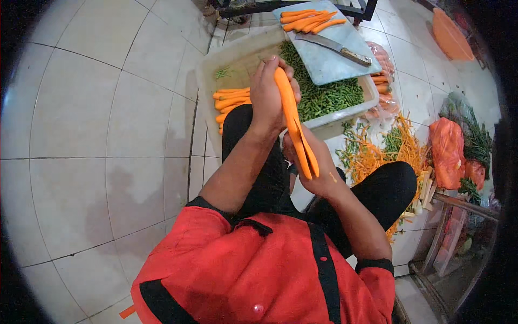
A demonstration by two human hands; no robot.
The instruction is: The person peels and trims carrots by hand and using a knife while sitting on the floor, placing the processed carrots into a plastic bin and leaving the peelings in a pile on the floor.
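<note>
An orange carrot [288,103], split lengthwise at its near end, slants between my hands. My left hand [268,91] is closed around its far part, fingers wrapped over the right side. Behind the split end is my right hand [317,160], curled close against the carrot. Its fingers are mostly hidden, so I cannot tell what they grip. Beyond my hands stands a white plastic tray [340,112] of chopped green beans [336,97], with several carrots [230,97] at its left. A light-blue cutting board [323,60] rests across the tray's far right, bearing a knife [336,48] and several carrots [309,21].
Orange peelings [376,158] and green scraps lie on the floor by my right knee. Farther right are a bagged orange bundle [446,154] and leafy greens [471,129]. A bag of carrots [382,83] sits beside the tray. An orange basin [451,35] stands at far right.
</note>
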